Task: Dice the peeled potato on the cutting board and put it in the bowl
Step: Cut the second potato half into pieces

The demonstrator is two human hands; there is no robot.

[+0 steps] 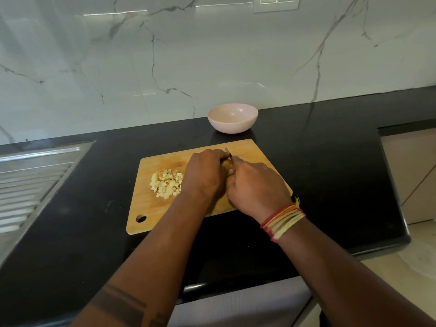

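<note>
Wooden cutting board (247,149) carries a heap of diced potato (167,184), pushed left to clear cutting room. The left hand (204,175) curls closed over the remaining potato piece (227,163), steadying it, while the right hand (256,186) grips the knife (228,152). The pink bowl (232,118) waits empty just beyond the board.

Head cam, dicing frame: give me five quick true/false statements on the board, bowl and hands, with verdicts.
1. The pink bowl already holds potato cubes. False: it looks empty.
2. A pile of diced potato lies on the cutting board, left of the hands. True.
3. The right hand holds the knife. True.
4. The bowl stands on the cutting board. False: it stands on the black counter behind the board.
5. The left hand steadies the remaining potato piece at the blade. True.
</note>
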